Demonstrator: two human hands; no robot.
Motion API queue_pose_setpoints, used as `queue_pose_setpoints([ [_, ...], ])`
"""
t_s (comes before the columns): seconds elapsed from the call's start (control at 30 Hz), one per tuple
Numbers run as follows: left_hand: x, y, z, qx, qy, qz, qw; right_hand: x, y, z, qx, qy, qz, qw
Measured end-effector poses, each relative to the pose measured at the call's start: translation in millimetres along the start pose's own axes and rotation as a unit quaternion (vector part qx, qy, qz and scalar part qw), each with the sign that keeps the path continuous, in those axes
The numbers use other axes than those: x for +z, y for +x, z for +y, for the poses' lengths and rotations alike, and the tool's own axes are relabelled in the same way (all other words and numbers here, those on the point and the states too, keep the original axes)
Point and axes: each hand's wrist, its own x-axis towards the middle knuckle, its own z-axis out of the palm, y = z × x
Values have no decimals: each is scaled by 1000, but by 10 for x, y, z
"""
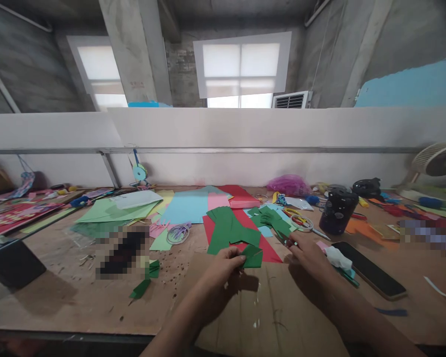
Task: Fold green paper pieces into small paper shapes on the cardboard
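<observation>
My left hand (pixel 226 265) pinches a small folded piece of green paper (pixel 253 259) between thumb and fingertips, above a sheet of brown cardboard (pixel 241 320). To the right, my right hand (pixel 306 255) has its fingers closed at the near end of a pile of green paper strips (pixel 269 218). Something small and dark shows at its fingertips, too small to name. Just beyond my left hand lies a larger cut sheet of green paper (pixel 223 225), resting on red paper (pixel 269 252).
A black phone (pixel 371 272) and a dark cup (pixel 338 210) stand to the right, near a tape roll (pixel 302 221). Light blue paper (pixel 184 206) and a roll of purple material (pixel 178 234) lie left of centre. Green scraps (pixel 140 288) lie on the left. A fan (pixel 436 161) is far right.
</observation>
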Motion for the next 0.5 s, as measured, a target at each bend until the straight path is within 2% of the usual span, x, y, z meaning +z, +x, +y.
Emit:
queue_pose_setpoints([
  [0.03, 6, 6, 0, -7, -3, -4, 1000, -11, -28, -16, 32, 100, -23, 994],
  [0.07, 10, 15, 3, -7, 5, -12, 1000, -12, -65, -49, 69, 203, -55, 975],
  [0.13, 10, 38, 12, -1, 69, -27, 997, 21, -154, -150, 126, 372, -102, 914],
  [0.2, 2, 56, 17, 20, 119, -38, 992, 92, -247, -262, 140, 475, -106, 862],
  [0.27, -10, 67, 2, 55, 131, -35, 989, 181, -322, -344, 133, 523, -105, 835],
  [0.33, -23, 75, -37, 85, 124, -22, 988, 266, -368, -389, 126, 529, -103, 833],
  [0.5, -44, 74, -165, 102, 127, -6, 987, 353, -384, -454, 78, 506, -85, 855],
])
